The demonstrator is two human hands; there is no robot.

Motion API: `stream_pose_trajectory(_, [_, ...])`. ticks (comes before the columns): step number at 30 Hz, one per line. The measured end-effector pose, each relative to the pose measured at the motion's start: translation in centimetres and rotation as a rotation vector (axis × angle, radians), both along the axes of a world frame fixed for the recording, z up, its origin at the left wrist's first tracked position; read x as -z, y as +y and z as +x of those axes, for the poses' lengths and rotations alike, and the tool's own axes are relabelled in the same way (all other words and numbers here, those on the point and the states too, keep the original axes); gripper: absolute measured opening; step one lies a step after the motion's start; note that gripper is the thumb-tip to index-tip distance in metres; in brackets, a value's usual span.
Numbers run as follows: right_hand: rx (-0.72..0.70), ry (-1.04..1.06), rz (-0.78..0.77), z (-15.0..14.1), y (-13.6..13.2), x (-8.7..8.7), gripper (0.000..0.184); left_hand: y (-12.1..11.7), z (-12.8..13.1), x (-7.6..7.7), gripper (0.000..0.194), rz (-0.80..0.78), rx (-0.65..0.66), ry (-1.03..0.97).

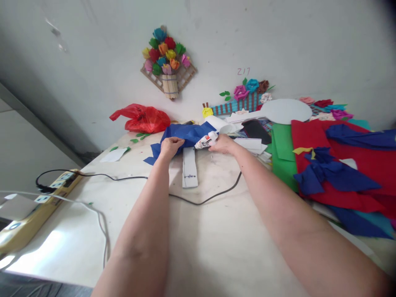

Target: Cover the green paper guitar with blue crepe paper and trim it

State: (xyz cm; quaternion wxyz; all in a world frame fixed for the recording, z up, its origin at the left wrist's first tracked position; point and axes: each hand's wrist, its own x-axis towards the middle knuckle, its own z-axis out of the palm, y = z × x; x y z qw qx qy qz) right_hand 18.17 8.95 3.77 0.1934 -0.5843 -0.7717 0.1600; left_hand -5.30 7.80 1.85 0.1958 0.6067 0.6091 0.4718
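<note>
Pinching the near edge of a blue sheet [198, 131], the left hand [171, 147] works apart from the right hand [223, 144], whose fingers are wrapped around a white glue gun [206, 141]. The gun's nozzle end points left, close to the sheet's near edge. The blue sheet lies between and beyond the hands, on the pale tabletop [216, 247].

Progress, as judged: gluing appears to be in hand and incomplete. The sheet is loose and unshaped, with pointed corners spread out; whether any glue is laid on it cannot be told. A flat white strip [189, 167] with dark marks near its closer end lies just in front; whether its far end runs beneath the sheet is unclear.

Materials: the blue sheet is thin, matt and creased. The black cord [204, 203] is smooth and loosely curved. A glossy, crumpled red bag [145, 119] sits beyond, to the left. To the right lie flat green sheets [283, 142], wrinkled red material [301, 140] and a gathered blue piece [328, 171]. Against the wall, a lattice-backed bouquet [167, 57] of cupped, multicoloured flowers appears finished.
</note>
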Motion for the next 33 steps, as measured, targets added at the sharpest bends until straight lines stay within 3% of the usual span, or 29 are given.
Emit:
stream_pose_trajectory(6, [-0.079, -0.007, -0.158, 0.2, -0.9, -1.4, 0.030, 0.1, 0.0, 0.0, 0.032, -0.011, 0.002, -0.002])
stream_pose_trajectory(14, [-0.022, -0.068, 0.057, -0.1, -0.1, -0.5, 0.029, 0.0, 0.0, 0.0, 0.032, -0.003, 0.001, 0.000])
stream_pose_trajectory(24, [0.016, -0.070, 0.052, -0.2, -0.2, -0.4, 0.034, 0.2, 0.0, 0.2, 0.033, -0.006, -0.003, -0.001])
stream_pose_trajectory(33, [-0.066, 0.006, -0.163, 0.0, -1.2, -1.9, 0.023, 0.0, 0.1, 0.0, 0.031, -0.012, -0.014, -0.010])
